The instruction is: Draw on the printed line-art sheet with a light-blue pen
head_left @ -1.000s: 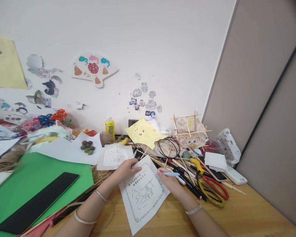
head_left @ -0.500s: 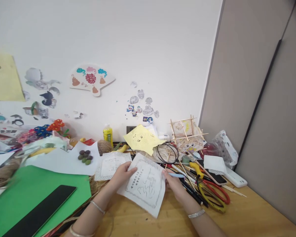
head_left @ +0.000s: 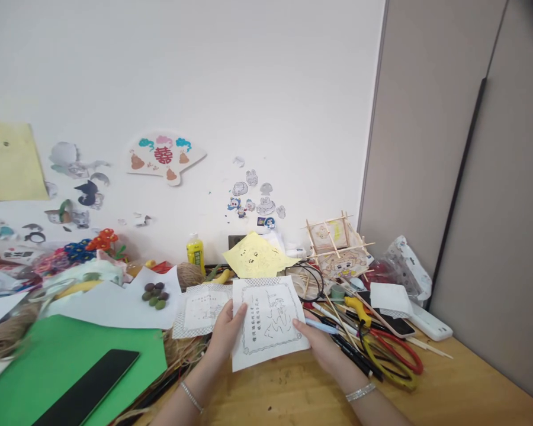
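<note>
A white paper sheet [head_left: 269,319] with a printed border, a line drawing and some characters is held up nearly upright above the wooden table [head_left: 448,390]. My left hand [head_left: 226,334] pinches its left edge. My right hand [head_left: 317,343] grips its right edge and also carries a light blue pen [head_left: 320,325] that points right. A second printed sheet [head_left: 202,309] lies flat just left of the held one.
A heap of pens, sticks and red and yellow scissors [head_left: 391,355] lies to the right. Behind stand a stick lantern frame [head_left: 340,245], a yellow paper [head_left: 255,257] and a yellow glue bottle [head_left: 196,253]. A green sheet [head_left: 71,349] with a black strip [head_left: 89,387] covers the left.
Both hands have lifted the sheet off the table and turned it upright to face me. The view has tilted upward a little.
</note>
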Motion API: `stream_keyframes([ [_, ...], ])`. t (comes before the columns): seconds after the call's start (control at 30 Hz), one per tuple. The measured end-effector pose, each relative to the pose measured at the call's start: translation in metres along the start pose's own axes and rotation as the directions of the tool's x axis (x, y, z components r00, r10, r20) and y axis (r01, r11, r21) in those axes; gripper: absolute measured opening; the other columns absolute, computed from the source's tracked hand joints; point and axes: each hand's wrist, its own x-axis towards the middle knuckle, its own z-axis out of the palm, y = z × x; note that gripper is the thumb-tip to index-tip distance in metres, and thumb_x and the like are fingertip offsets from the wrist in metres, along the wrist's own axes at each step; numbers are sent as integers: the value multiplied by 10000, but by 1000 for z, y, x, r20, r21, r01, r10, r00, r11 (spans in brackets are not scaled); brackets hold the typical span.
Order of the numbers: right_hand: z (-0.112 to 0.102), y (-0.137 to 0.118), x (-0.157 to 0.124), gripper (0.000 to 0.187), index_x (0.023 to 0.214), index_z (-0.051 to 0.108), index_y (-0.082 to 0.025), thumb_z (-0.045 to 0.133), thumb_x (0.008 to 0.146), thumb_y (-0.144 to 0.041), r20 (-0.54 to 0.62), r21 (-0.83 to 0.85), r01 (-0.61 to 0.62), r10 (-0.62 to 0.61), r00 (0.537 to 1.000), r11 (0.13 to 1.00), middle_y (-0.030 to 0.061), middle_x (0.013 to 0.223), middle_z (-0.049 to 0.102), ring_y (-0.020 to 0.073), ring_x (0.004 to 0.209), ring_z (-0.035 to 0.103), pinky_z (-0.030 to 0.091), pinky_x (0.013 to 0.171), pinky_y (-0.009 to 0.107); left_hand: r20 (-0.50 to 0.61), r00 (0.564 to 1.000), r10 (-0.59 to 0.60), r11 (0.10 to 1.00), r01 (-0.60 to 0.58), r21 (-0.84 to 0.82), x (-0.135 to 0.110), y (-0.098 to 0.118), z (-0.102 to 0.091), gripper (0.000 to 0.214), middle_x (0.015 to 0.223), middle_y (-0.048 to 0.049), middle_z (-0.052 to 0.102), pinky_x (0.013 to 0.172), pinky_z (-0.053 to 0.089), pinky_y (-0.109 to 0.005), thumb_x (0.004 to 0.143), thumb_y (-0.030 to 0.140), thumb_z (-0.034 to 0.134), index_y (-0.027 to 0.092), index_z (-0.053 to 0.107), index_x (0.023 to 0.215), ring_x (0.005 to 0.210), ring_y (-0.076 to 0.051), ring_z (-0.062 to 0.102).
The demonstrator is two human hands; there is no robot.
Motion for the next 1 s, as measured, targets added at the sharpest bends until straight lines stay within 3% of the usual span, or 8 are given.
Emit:
stream_keyframes([
  [0.1, -2, 2, 3, 400, 1004, 629, -174, 711, 672, -380, -19, 12, -11, 11, 1000, 1000, 90, 1024, 678, 283, 1044, 571, 384, 930, 435, 37, 999, 6, 1000, -4, -30, 2, 1, -1, 549, 977, -126, 669, 740, 502, -371, 663, 566, 609, 129, 568, 993, 933, -292, 611],
  [0.2, -3, 3, 7, 359, 960, 627, -180, 640, 726, -452, -22, 93, -43, 46, 999, 995, 82, 996, 685, 274, 1017, 585, 411, 883, 416, 172, 984, -46, 995, 61, -85, 3, 6, -5, 548, 932, -114, 677, 722, 502, -367, 669, 551, 625, 132, 560, 1016, 872, -277, 629],
  [0.33, -5, 0, 11, 419, 930, 618, -173, 569, 745, -546, -38, 248, -152, 166, 985, 957, 85, 935, 694, 257, 934, 616, 422, 844, 386, 465, 872, -153, 982, 186, -25, 0, 13, -13, 504, 888, -99, 679, 662, 493, -324, 676, 529, 649, 134, 569, 980, 788, -244, 638],
  [0.47, -5, -3, 8, 418, 952, 598, -167, 618, 718, -512, 104, 229, -278, 261, 960, 933, 89, 898, 690, 249, 839, 630, 429, 777, 382, 615, 764, -194, 981, 169, 99, -5, 16, -17, 478, 872, -75, 663, 630, 466, -274, 694, 539, 632, 133, 578, 941, 744, -203, 619],
  [0.57, -1, -2, 1, 355, 882, 615, -150, 745, 618, -350, 163, 41, -265, 255, 953, 963, 56, 812, 681, 216, 752, 620, 424, 716, 329, 594, 778, -206, 973, 98, 209, -7, 19, -17, 449, 787, -37, 642, 590, 442, -248, 698, 564, 607, 139, 592, 845, 700, -178, 586],
  [0.67, 2, 2, -1, 276, 746, 616, -156, 771, 559, -286, 54, -118, -182, 190, 980, 976, 3, 680, 641, 179, 656, 584, 411, 639, 285, 530, 823, -202, 965, 76, 251, -7, 20, -18, 466, 688, -19, 616, 593, 444, -264, 716, 614, 541, 152, 592, 692, 665, -180, 565],
  [0.83, -3, 5, 7, 280, 706, 596, -175, 747, 569, -366, -213, -98, -32, 10, 977, 995, 4, 664, 641, 190, 653, 580, 427, 632, 300, 535, 793, -291, 942, 335, 16, -5, 16, -24, 625, 777, -121, 667, 707, 484, -406, 730, 719, 401, 158, 662, 816, 807, -281, 618],
  [1.0, -6, 11, 12, 283, 783, 579, -164, 729, 609, -330, -239, -19, 40, -43, 970, 999, 31, 727, 672, 205, 709, 610, 452, 682, 322, 504, 817, -280, 959, 260, 111, -5, 12, -18, 432, 936, -113, 684, 790, 483, -404, 594, 459, 711, 161, 660, 903, 919, -295, 612],
])
